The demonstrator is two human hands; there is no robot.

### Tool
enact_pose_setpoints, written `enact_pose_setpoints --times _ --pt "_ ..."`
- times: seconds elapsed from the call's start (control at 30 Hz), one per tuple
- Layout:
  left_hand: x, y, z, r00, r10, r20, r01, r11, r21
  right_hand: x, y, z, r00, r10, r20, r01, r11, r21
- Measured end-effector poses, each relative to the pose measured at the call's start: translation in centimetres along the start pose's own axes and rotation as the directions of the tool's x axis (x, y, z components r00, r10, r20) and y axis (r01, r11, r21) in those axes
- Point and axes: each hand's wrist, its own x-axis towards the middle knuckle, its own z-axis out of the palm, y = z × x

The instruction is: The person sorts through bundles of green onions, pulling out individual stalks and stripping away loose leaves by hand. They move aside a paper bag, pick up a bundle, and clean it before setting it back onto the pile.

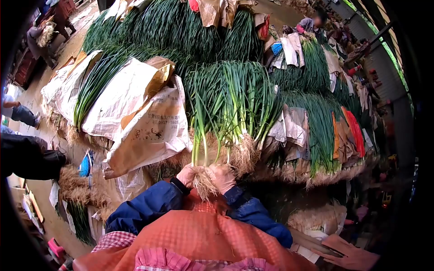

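Note:
Side by side in front of my chest, my left hand (186, 175) and my right hand (221, 178) are closed around the lower ends of a few green onions (205, 149). Their pale roots (204, 186) hang down between my hands. The long leaves reach up and away onto a large pile of green onions (230, 97). Just beyond my right hand, a thick tuft of roots (244, 156) sticks out from the pile. To the left, a white woven sack (156, 131) with printed characters lies over part of the heap.
More green onions (181, 29) stand in rows behind, and others (316, 131) lie at the right with cloths and sacks. A person (309, 27) is at the far right; another (40, 40) carries a bundle at the far left. A pink glove-shaped thing (348, 253) shows at lower right.

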Motion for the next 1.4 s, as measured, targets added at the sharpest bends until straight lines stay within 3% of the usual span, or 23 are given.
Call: enact_pose_setpoints --times 0.03,0.13,0.27,0.3,0.33,0.37,0.4,0.53,0.67,0.73,0.8,0.87,0.9,0.93,0.97,1.03,1.07,1.1,1.13,1.2,1.23,1.27,1.4 --pt "-0.1 0.0 0.5 1.000 -0.017 -0.012 0.017 0.999 0.029 -0.1 -2.0 -3.0 0.999 0.045 -0.020 -0.040 0.974 0.224" --pt "-0.6 -0.5 3.1 0.999 0.000 0.048 -0.008 0.988 0.153 -2.2 -4.2 -6.8 0.965 0.258 -0.049 -0.218 0.891 0.398" --pt "-0.3 -0.2 3.3 1.000 -0.027 -0.011 0.028 0.996 0.081 -5.2 -5.5 -8.4 0.869 0.454 -0.197 -0.195 0.680 0.707" --pt "-0.5 0.2 3.5 0.995 -0.088 -0.045 0.092 0.991 0.096 -5.7 -3.7 -7.9 0.848 0.525 -0.071 -0.303 0.591 0.748" --pt "-0.6 0.4 3.9 0.985 -0.153 -0.075 0.161 0.980 0.116 -5.8 -2.2 -8.0 0.810 0.585 0.050 -0.403 0.492 0.772" --pt "-0.1 -0.4 3.4 0.989 -0.119 -0.087 0.131 0.979 0.153 -4.2 -2.4 -7.8 0.695 0.644 0.320 -0.486 0.092 0.869" --pt "0.0 -1.1 3.0 0.986 -0.134 -0.095 0.151 0.966 0.212 -3.8 -0.3 -6.4 0.734 0.435 0.522 -0.502 -0.171 0.848" --pt "0.3 -3.0 3.0 0.984 -0.171 0.050 0.172 0.985 -0.023 -2.6 -1.8 -5.1 0.749 0.605 0.270 -0.351 0.016 0.936" --pt "0.6 -3.0 6.0 0.998 -0.053 0.039 0.046 0.985 0.168 -8.6 -4.0 -7.6 0.599 0.799 -0.044 -0.233 0.227 0.945" --pt "0.5 -2.2 6.2 0.995 -0.066 0.076 0.065 0.998 0.009 -11.7 -1.3 -9.1 0.264 0.948 -0.177 -0.080 0.204 0.976" --pt "0.7 -0.2 4.2 0.988 -0.018 0.152 0.026 0.998 -0.051 -16.8 2.4 -10.8 0.370 0.929 -0.014 0.039 -0.001 0.999" --pt "0.6 1.9 3.2 0.979 -0.023 0.203 0.037 0.997 -0.065 -24.4 8.7 -8.8 0.224 0.933 0.281 -0.514 -0.132 0.847" --pt "0.8 2.3 2.6 0.995 -0.009 0.100 0.016 0.997 -0.070 -26.8 9.3 -7.0 0.111 0.986 0.122 -0.969 0.081 0.233" --pt "1.3 2.7 2.0 0.997 0.012 0.076 -0.007 0.998 -0.066 -28.1 9.8 -6.3 0.146 0.986 -0.083 -0.829 0.076 -0.554" --pt "1.7 3.0 0.7 0.997 -0.055 0.061 0.063 0.988 -0.141 -25.3 9.2 -7.9 0.117 0.988 0.104 -0.799 0.156 -0.580" --pt "2.0 2.5 -0.6 0.987 -0.149 -0.061 0.131 0.963 -0.236 -20.7 11.6 -7.5 0.189 0.881 0.434 -0.976 0.119 0.182" --pt "2.6 1.6 -2.3 0.977 -0.196 -0.086 0.171 0.956 -0.238 -16.2 10.8 -7.1 0.386 0.872 0.301 -0.851 0.211 0.480" --pt "2.8 0.4 -2.7 0.980 -0.195 0.039 0.199 0.947 -0.254 -12.4 12.2 -5.7 0.748 0.662 -0.048 -0.600 0.705 0.378" --pt "3.0 -0.8 -2.8 0.969 -0.185 0.161 0.223 0.938 -0.267 -7.2 12.0 -5.6 0.807 0.540 -0.237 -0.451 0.824 0.343" --pt "2.2 -1.7 -1.2 0.941 -0.334 -0.044 0.326 0.936 -0.131 1.6 11.9 -6.6 0.859 0.350 -0.373 -0.318 0.937 0.146" --pt "2.1 -1.7 -0.3 0.944 -0.312 -0.110 0.310 0.950 -0.033 3.4 15.7 -4.3 0.716 0.698 -0.012 -0.636 0.660 0.401" --pt "2.3 -1.8 0.0 0.953 -0.258 -0.158 0.255 0.966 -0.037 5.2 14.9 -6.3 0.752 0.646 0.130 -0.658 0.723 0.210" --pt "2.8 -0.3 3.7 0.983 -0.094 -0.158 0.075 0.990 -0.120 4.5 8.2 -9.4 0.878 0.473 -0.068 -0.355 0.741 0.571"
